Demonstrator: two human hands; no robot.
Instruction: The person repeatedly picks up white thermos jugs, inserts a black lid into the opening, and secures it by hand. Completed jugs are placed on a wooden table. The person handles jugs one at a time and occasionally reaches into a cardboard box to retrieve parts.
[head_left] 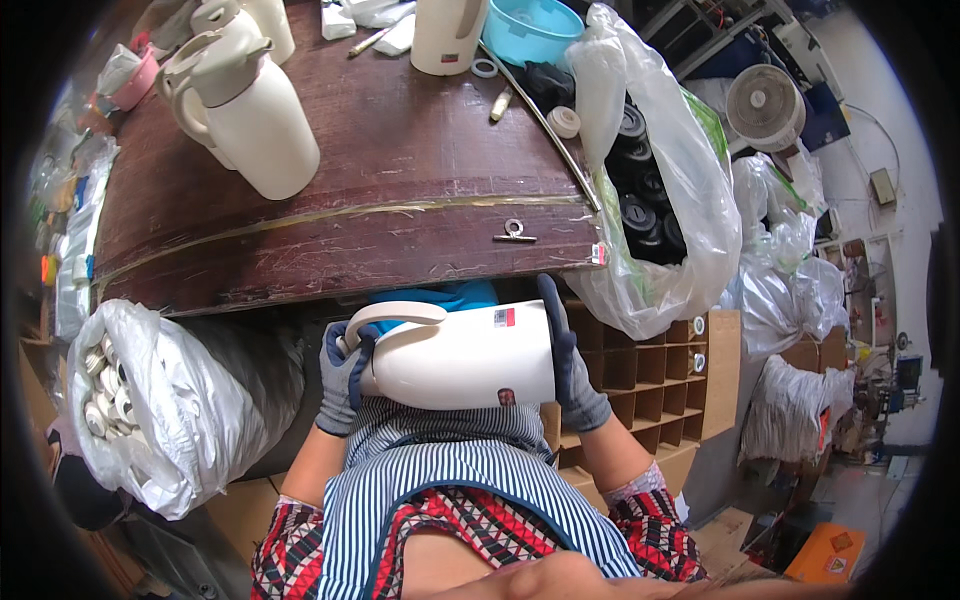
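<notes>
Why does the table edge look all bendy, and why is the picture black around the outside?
In the head view, the fisheye lens curves the straight edge of the brown table and leaves a dark rim at the corners. The white jug held sideways by the left hand and right hand looks sharp and evenly lit.
</notes>
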